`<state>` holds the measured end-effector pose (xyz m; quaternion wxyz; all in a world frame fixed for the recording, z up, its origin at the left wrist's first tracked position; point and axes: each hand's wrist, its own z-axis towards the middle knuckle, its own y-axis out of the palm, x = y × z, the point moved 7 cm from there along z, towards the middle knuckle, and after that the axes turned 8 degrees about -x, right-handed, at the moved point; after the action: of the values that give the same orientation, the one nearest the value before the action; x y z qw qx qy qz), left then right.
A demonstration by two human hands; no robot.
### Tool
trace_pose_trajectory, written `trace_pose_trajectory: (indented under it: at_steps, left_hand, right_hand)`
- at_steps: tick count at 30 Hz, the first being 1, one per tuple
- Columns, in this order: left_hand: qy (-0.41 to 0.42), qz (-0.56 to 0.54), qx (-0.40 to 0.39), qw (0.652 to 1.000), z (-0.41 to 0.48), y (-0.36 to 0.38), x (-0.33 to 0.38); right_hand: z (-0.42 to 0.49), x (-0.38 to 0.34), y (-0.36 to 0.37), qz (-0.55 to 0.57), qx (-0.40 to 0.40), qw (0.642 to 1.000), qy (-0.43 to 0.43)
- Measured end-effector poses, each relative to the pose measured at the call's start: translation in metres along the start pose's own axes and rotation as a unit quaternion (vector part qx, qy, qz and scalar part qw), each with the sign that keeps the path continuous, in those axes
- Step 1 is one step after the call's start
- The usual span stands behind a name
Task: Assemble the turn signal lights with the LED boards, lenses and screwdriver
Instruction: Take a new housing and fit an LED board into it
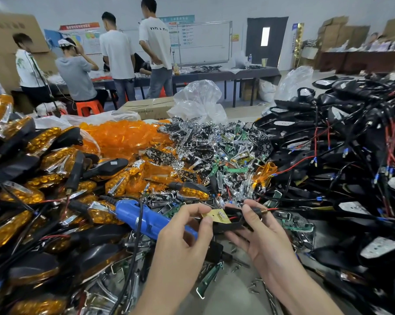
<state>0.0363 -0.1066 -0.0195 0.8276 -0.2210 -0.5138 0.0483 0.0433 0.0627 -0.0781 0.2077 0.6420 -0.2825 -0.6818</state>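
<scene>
Two hands meet over the near middle of the surface (234, 294), holding one black turn signal housing (228, 226) between them. The left hand (183, 242) pinches the yellowish LED board (214, 217) by its left end between thumb and forefinger; the board lies in the open face of the housing. The right hand (260, 235) pinches the housing's threaded stem (259, 210) between thumb and forefinger, its other fingers curled beneath the shell. A red wire (271, 209) runs out of the stem toward the right edge.

The blue electric screwdriver (146, 219) lies slanted with its tip end hidden under the left hand; whether that hand grips it cannot be told. Finished amber lights (33, 194) are heaped along the left edge, loose orange lenses (123, 137) and chrome reflectors (203, 144) toward the far edge, and black housings with wiring (351, 144) along the right edge. A green board (209, 278) and small screws (253, 287) lie by the near edge.
</scene>
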Motion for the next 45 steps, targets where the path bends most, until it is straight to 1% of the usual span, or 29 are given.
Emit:
trace_pose_trajectory:
  at_steps: [14,23,27,31,35,40,45]
  left_hand:
    - [-0.038,0.006,0.0,0.999,0.0,0.003,-0.008]
    - [-0.008,0.007,-0.003,1.0,0.002,0.008,0.0]
    - [-0.003,-0.006,0.008,1.0,0.003,0.006,0.003]
    - [-0.019,-0.045,0.014,0.999,0.002,0.006,0.002]
    - [-0.066,-0.114,0.006,0.991,0.002,0.009,-0.006]
    - [-0.107,-0.211,-0.011,0.972,0.004,0.014,-0.013]
    - [-0.15,-0.299,-0.04,0.942,0.003,0.022,-0.016]
  right_hand:
    - [0.0,0.0,0.001,0.014,-0.001,1.0,0.0]
    - [0.0,-0.001,0.002,0.027,-0.006,1.0,-0.005]
    - [-0.001,-0.001,0.004,0.032,-0.014,0.999,-0.004]
    - [-0.002,-0.004,0.006,0.048,-0.027,0.998,-0.008]
    - [-0.005,-0.009,0.011,0.057,-0.044,0.997,-0.02]
    - [-0.007,-0.01,0.014,0.061,-0.05,0.996,-0.026]
    - [-0.009,-0.011,0.015,0.057,-0.055,0.996,-0.028]
